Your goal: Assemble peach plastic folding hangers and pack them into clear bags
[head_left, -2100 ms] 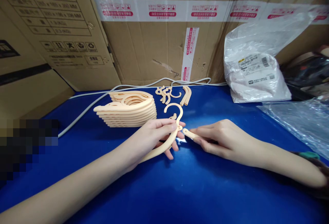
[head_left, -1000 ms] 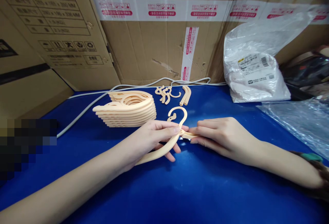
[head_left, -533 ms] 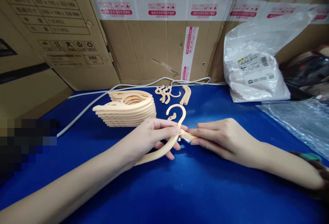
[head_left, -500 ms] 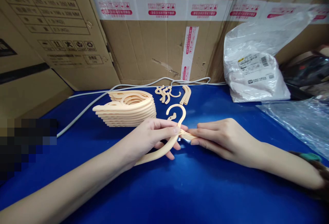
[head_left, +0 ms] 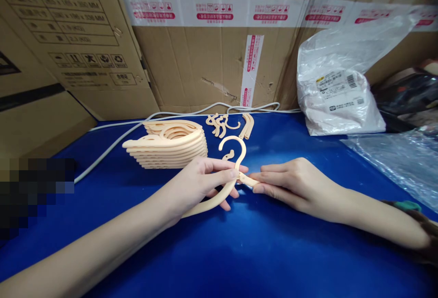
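1. Left hand [head_left: 201, 175]: pinched on the hooked hanger piece [head_left: 219, 200] just by its joint, thumb above, lower fingers loosely spread underneath. Gripping so near the joint probably steadies the end that the other part meets.

2. Right hand [head_left: 290, 184]: thumb and fingertips closed on a short slat [head_left: 248, 180], much of it covered. The far end is left bare, presumably to keep the fingers off the contact point; it touches the hanger piece at the joint. Whether it is seated cannot be told.

3. Pose: wrists low over the table [head_left: 219, 257], knuckles up. Taking the joint as clock centre, the left forearm enters from 8 o'clock, the right from between 3 and 4. The hook of the hanger piece points to 12, curling leftward, apart from both palms.

4. Loose hooked part [head_left: 228, 154]: 11 o'clock, just beyond the left fingers.

5. Stack of hangers [head_left: 167, 145]: 10 o'clock, laid flat in one direction, probably to save room.

6. Small hooks [head_left: 219, 125], heaped, 11 o'clock; loose slats [head_left: 248, 127], side by side, 12. Likely grouped by kind for easy picking.

7. Outermost: grey cable [head_left: 118, 152], 9 to 12; white plastic bag [head_left: 338, 99], 2; clear film [head_left: 400, 163], 3; cardboard boxes [head_left: 198, 60] behind.
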A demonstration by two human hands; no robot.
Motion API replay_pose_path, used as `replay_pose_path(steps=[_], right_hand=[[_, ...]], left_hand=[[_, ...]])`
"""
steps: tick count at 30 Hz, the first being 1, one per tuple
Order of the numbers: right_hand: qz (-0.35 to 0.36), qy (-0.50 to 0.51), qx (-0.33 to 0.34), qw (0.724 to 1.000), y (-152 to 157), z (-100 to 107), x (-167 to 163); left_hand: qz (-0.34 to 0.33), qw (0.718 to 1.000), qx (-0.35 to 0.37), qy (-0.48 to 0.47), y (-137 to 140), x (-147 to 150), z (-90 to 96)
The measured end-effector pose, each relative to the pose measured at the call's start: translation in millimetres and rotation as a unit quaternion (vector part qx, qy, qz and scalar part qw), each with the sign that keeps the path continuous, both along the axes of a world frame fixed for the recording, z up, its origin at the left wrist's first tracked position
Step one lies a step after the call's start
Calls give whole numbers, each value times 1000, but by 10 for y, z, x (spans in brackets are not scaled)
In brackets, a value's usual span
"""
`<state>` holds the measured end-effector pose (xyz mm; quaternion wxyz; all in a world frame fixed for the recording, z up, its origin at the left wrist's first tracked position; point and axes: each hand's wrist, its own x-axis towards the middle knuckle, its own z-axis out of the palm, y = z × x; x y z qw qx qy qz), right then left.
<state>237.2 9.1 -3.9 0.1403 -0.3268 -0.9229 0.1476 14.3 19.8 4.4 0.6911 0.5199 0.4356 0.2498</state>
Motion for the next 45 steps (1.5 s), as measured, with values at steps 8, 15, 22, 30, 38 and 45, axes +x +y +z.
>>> replay_pose_path(steps=[8, 15, 22, 30, 38, 45], right_hand=[[-7, -15, -1, 1000, -24, -3, -13], [-3, -18, 20, 1000, -44, -10, -25], [-8, -12, 15, 1000, -50, 0, -25], [-21, -21, 1, 1000, -55, -8, -30], [-14, -16, -5, 1000, -46, 1, -35], [-14, -16, 18, 1000, -68, -32, -36]], left_hand=[[-15, 999, 15, 25, 11, -8, -7], [-64, 993, 84, 61, 32, -1, 11], [-80, 985, 132, 72, 21, -15, -55], [-89, 977, 153, 118, 3, -7, -45], [-96, 975, 150, 133, -17, -19, -102], [-93, 979, 137, 120, -41, -2, -97]])
